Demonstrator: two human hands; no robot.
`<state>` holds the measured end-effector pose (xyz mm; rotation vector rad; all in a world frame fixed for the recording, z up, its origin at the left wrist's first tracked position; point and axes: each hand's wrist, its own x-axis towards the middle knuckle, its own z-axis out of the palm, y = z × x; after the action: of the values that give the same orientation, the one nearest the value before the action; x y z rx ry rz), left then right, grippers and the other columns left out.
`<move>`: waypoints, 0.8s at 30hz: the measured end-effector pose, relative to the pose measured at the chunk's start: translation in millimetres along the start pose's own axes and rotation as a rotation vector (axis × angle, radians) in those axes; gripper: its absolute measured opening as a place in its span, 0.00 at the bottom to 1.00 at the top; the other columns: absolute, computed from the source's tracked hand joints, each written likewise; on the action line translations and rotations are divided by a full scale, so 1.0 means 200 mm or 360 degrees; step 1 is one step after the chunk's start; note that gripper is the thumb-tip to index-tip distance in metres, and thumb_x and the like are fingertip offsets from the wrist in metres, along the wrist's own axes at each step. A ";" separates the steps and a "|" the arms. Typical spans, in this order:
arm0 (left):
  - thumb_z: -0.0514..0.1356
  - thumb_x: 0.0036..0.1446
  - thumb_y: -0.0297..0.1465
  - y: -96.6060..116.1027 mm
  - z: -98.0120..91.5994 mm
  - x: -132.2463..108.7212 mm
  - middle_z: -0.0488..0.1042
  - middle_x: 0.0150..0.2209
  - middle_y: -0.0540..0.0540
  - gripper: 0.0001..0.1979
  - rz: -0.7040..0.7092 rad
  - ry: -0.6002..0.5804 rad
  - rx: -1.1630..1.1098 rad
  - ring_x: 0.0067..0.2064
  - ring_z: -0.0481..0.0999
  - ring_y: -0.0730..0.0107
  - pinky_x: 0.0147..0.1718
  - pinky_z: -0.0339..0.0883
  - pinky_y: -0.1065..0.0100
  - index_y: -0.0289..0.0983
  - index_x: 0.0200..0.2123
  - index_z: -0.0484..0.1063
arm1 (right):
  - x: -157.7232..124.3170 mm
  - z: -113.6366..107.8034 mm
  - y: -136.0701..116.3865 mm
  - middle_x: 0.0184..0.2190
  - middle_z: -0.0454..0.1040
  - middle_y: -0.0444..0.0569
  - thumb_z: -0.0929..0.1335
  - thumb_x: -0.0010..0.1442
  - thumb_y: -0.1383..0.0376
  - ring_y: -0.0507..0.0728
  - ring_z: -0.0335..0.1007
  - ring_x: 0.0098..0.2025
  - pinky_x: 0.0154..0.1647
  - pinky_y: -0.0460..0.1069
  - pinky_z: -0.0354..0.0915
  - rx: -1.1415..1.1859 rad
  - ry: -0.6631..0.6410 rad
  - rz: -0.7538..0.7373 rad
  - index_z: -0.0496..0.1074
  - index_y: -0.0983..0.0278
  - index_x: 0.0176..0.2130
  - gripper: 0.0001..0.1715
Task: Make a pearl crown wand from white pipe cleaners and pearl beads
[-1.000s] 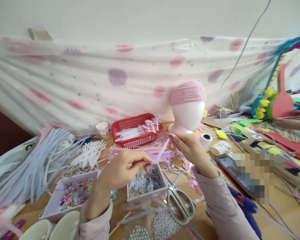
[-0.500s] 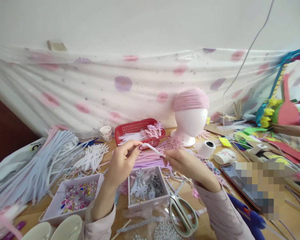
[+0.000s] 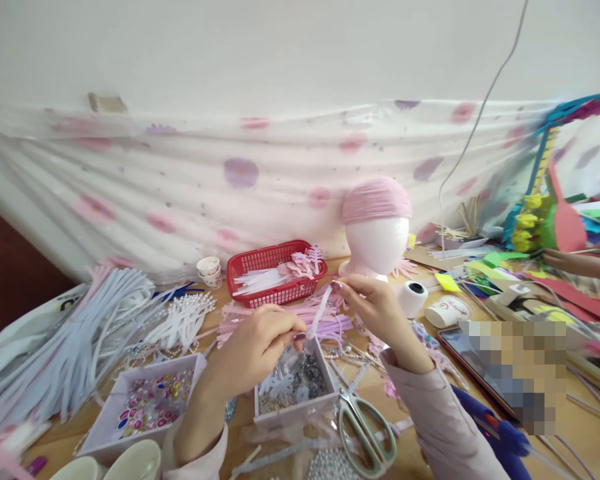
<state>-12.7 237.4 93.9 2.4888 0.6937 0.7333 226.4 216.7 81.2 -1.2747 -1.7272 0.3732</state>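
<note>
A short white pipe cleaner (image 3: 321, 311) slants between my two hands above the table. My left hand (image 3: 257, 345) pinches its lower end in front of the white box of silvery charms (image 3: 296, 419). At the upper end, my right hand (image 3: 377, 308) grips it between thumb and forefinger. Pink and lilac pipe cleaners (image 3: 337, 325) lie behind my hands, partly hidden by them. Beyond them stands a red basket (image 3: 260, 295) with white stems and pink pieces. A white foam head (image 3: 377, 243) wearing a pink wrapped cap is behind my right hand.
Scissors (image 3: 367, 430) lie below my right wrist, with a blue glue gun (image 3: 495, 427) and a phone (image 3: 463, 360) to the right. A box of gems (image 3: 145, 400) and bundled pale stems (image 3: 87, 333) are left. Another person's hand (image 3: 585, 267) is at the far right.
My right hand has risen and my left hand has dropped slightly, so the pipe cleaner now slopes up to the right instead of down. The view has shifted slightly.
</note>
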 end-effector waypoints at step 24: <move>0.53 0.59 0.21 -0.02 0.00 0.00 0.77 0.25 0.53 0.11 -0.0141 -0.0160 -0.0017 0.28 0.75 0.71 0.31 0.60 0.70 0.39 0.30 0.71 | -0.05 -0.05 -0.14 0.20 0.60 0.40 0.59 0.69 0.61 0.50 0.55 0.24 0.26 0.47 0.53 0.0004 -0.0062 -0.0190 0.61 0.62 0.25 0.20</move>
<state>-14.0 239.9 91.5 2.4487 0.7557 0.5739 218.8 193.2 100.7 -1.1632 -1.8256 0.3322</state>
